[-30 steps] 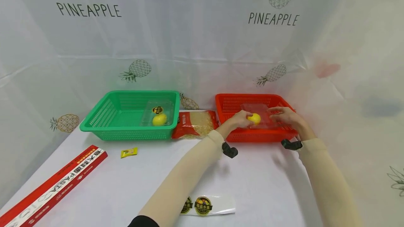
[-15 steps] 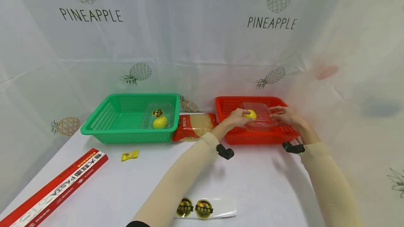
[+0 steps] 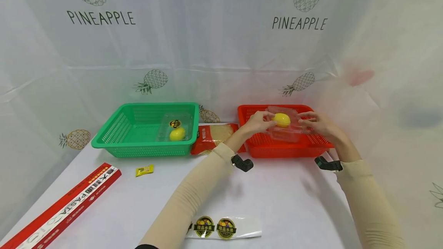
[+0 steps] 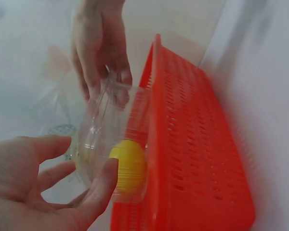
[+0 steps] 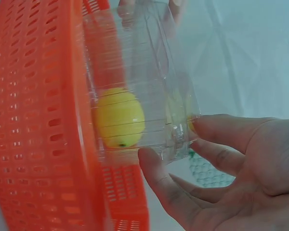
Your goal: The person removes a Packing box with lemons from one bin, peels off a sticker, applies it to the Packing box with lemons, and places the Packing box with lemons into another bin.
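Note:
Between my two hands is a clear plastic box (image 3: 288, 136) with a yellow lemon (image 3: 282, 120) inside. It is held at or just above the rim of the red basket (image 3: 277, 152), tilted, by its two ends. My left hand (image 3: 257, 122) grips the left end, thumb close to the lemon in the left wrist view. My right hand (image 3: 320, 125) grips the other end; in the right wrist view its thumb (image 5: 156, 173) presses the box's near side and the fingers lie beyond it. The lemon (image 5: 119, 118) shows through the ribbed plastic.
A green basket (image 3: 145, 150) at the left holds another clear box with a lemon (image 3: 177, 134). A red-and-clear noodle bag (image 3: 207, 141) lies between the baskets. On the table are a yellow sachet (image 3: 144, 170), a long red pasta box (image 3: 65, 206) and a strip of round stickers (image 3: 247, 228).
Both hands have lifted the clear box up from within the red basket and tilted it. The lemon has shifted inside it, first left, then right and up.

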Demonstrator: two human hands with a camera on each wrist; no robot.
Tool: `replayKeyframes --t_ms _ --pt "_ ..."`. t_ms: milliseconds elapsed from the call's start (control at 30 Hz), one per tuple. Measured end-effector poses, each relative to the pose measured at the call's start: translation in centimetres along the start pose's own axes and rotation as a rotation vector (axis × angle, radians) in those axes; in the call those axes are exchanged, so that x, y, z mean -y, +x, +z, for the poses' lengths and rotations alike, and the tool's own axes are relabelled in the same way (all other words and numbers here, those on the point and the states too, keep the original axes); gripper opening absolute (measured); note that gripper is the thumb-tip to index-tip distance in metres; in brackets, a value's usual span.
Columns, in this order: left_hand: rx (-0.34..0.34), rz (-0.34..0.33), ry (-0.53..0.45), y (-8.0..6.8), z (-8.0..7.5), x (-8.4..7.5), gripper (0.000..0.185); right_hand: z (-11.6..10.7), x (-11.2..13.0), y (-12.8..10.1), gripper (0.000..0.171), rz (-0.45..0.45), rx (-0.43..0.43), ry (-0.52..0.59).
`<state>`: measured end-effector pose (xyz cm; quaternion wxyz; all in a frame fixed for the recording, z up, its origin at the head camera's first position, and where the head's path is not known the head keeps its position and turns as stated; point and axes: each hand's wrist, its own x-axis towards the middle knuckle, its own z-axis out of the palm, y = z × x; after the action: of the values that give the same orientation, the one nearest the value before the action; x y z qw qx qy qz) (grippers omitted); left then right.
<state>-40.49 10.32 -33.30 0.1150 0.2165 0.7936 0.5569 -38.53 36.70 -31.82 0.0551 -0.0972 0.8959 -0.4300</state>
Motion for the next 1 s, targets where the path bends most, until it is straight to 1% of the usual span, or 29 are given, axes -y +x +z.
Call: replayKeyframes --t_ms 100,200,333,500,700,867,1000 --pt "0.003 0.003 -0.024 -0.1 -0.1 -0.2 0.047 0.0 0.6 -0.5 0.053 -0.013 -0.003 -0.009" --pt "0.011 0.004 -0.084 -0.2 -0.2 -0.2 0.047 0.0 1.2 -1.1 0.055 -0.017 -0.011 -0.028" --pt "0.002 0.01 -0.16 -0.6 -0.4 -0.3 0.047 0.0 2.1 -1.9 0.058 -0.018 -0.036 -0.067" --pt "-0.02 0.018 -0.176 -1.3 -0.9 -0.4 0.048 0.3 3.1 -2.9 0.061 -0.027 -0.06 -0.073" --pt "-0.012 0.022 -0.271 -2.4 -1.6 -0.5 0.044 1.1 3.8 -4.2 0.062 -0.046 -0.094 -0.073" --pt "-0.006 -0.009 -0.325 -3.6 -2.0 -1.0 0.04 1.8 4.4 -5.3 0.059 -0.05 -0.12 -0.086" --pt "0.021 -0.02 -0.388 -4.7 -2.2 -1.2 0.047 2.3 5.0 -6.1 0.057 -0.053 -0.128 -0.102"
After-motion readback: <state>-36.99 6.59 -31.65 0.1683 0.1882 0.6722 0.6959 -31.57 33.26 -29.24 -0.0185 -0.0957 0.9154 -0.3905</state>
